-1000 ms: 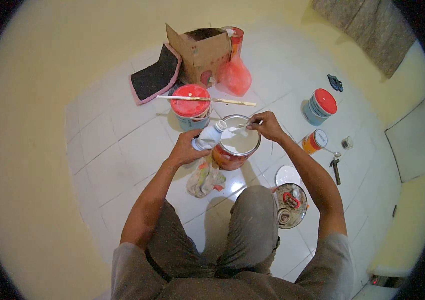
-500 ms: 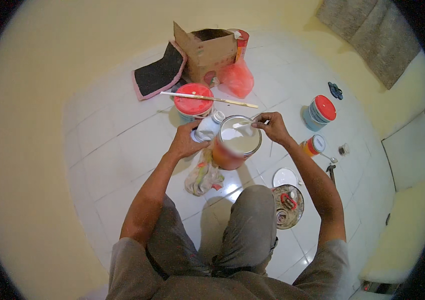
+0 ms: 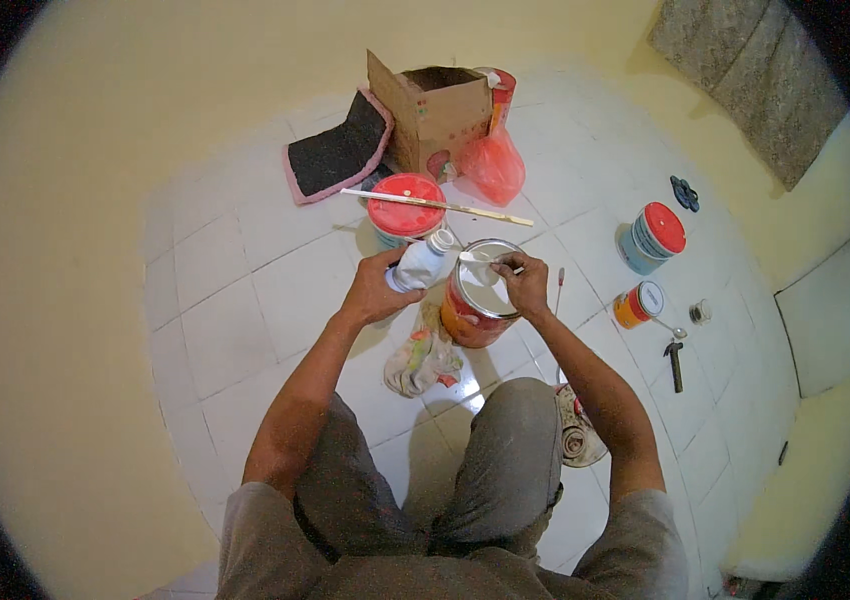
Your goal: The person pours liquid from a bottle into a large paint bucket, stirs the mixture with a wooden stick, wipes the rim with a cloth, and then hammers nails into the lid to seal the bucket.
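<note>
My left hand (image 3: 380,287) is wrapped round a white plastic bottle (image 3: 419,266), which leans with its mouth up and to the right. Beside it stands an open paint can (image 3: 472,325), orange-red outside, with whitish paint inside. Over the can's rim, my right hand (image 3: 523,283) pinches the end of a small white spoon-like utensil (image 3: 477,258). Its far end points left, near the bottle's mouth; whether they touch I cannot tell. A stained rag (image 3: 420,366) lies on the floor below the bottle.
A wooden stick (image 3: 475,210) lies across a red-lidded bucket (image 3: 407,212). Behind are a cardboard box (image 3: 445,125) and red plastic bag (image 3: 492,168). To the right are another red-lidded bucket (image 3: 651,238), a small orange can (image 3: 637,305) and a hammer (image 3: 676,367).
My right hand has drawn back toward me, bringing the white utensil from over the paint to near the bottle's mouth. The view has shifted slightly; the left hand keeps the bottle.
</note>
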Tool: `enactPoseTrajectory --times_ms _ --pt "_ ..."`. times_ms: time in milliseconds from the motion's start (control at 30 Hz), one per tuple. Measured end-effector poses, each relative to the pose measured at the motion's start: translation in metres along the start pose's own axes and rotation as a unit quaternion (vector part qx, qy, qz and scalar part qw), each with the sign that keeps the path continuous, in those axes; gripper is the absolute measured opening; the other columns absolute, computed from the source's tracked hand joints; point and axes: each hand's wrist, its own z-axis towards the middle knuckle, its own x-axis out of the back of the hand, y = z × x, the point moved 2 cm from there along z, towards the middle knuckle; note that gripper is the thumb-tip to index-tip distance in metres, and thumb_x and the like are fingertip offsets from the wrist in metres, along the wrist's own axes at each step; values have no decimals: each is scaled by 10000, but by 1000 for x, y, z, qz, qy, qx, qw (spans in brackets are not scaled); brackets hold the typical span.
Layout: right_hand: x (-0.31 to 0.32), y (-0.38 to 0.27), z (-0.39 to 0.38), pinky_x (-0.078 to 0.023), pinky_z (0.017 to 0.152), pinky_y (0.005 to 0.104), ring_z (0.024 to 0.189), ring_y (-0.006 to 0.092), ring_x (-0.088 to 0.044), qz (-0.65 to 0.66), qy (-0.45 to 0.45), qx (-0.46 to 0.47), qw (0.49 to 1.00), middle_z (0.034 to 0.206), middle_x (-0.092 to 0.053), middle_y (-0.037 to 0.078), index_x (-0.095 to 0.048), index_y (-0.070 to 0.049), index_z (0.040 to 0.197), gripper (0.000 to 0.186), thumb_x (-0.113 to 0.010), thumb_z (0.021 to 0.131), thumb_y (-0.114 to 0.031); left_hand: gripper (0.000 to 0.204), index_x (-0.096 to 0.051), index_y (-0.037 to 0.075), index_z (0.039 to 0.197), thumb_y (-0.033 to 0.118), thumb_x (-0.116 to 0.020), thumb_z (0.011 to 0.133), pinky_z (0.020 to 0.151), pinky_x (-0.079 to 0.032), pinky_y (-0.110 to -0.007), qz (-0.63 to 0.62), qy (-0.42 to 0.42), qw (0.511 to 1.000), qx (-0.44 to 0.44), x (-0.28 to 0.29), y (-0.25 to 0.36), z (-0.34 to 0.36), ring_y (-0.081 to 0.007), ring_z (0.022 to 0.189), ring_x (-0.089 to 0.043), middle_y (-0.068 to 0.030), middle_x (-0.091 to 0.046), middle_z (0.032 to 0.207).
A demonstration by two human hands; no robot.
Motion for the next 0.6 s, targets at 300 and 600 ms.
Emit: enactPoseTrajectory --times_ms 300,600 --pt "-14 5 4 -548 721 346 744 196 -710 68 86 -30 994 841 -774 127 -795 -3 915 175 -792 833 -157 724 -665 27 1299 268 -925 668 997 -547 -406 -12 -19 1000 10 -3 -1 -1 -258 1083 -715 -150 -736 1194" --pt "31 -31 23 -552 723 326 753 171 -708 67 93 -20 993 851 -779 115 -797 -9 941 145 -818 833 -104 730 -665 26 1302 259 -926 661 1001 -547 -405 0 -33 999 12 -7 9 2 -261 1090 -715 -159 -734 1202"
